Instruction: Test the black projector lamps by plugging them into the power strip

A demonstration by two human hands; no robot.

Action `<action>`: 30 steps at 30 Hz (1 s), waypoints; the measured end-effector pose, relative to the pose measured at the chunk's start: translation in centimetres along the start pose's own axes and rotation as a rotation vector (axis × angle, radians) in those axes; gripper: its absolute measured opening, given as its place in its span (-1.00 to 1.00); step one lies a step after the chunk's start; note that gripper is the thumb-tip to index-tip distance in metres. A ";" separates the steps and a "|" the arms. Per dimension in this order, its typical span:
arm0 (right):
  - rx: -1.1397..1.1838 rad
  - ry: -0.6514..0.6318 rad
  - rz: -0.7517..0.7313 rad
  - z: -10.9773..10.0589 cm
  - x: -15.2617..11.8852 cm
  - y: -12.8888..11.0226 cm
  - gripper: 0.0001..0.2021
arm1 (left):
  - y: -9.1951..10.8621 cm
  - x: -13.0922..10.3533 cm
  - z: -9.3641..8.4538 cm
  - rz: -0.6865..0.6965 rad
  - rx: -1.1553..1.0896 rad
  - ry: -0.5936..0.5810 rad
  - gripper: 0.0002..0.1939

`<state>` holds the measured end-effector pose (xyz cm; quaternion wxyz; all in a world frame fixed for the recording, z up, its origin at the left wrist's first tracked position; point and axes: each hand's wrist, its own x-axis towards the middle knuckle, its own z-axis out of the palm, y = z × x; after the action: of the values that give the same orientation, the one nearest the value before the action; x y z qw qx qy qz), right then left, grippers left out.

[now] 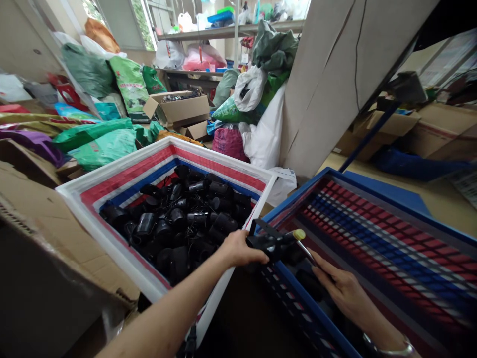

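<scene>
In the lower middle of the frame the left hand (240, 248) was closed around a black plastic part (274, 243), its fingers curled over the left end of it. The part lay across the near corner where two woven bags met, just above the rim of the blue bag (357, 185). The right hand (345, 288), lower right of the middle, held a thin tool with a yellow tip (301, 237); thumb and forefinger pinched its shaft, and the yellow tip touched the black part. The other fingers of this hand were folded under, and I could not tell more about them. A metal bracelet (395, 348) was on the right wrist at the bottom edge.

To the left, in the centre of the frame, the white bag with red and blue stripes (122, 174) was full of many similar black parts (182, 219). A cardboard box (44, 219) stood at the left edge, and a big cardboard sheet (335, 74) leaned in the upper right.
</scene>
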<state>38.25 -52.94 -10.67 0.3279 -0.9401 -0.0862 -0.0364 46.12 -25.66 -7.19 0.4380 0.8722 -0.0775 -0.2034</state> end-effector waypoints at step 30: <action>-0.082 0.240 -0.172 0.6 1.6 -2.6 -0.58 | -2.4 -3.0 4.3 0.004 -0.251 0.276 -0.37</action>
<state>39.30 -50.36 -9.34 0.2929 -0.9307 -0.1251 -0.1800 41.48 -26.47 -10.54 0.5504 0.8301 0.0075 -0.0893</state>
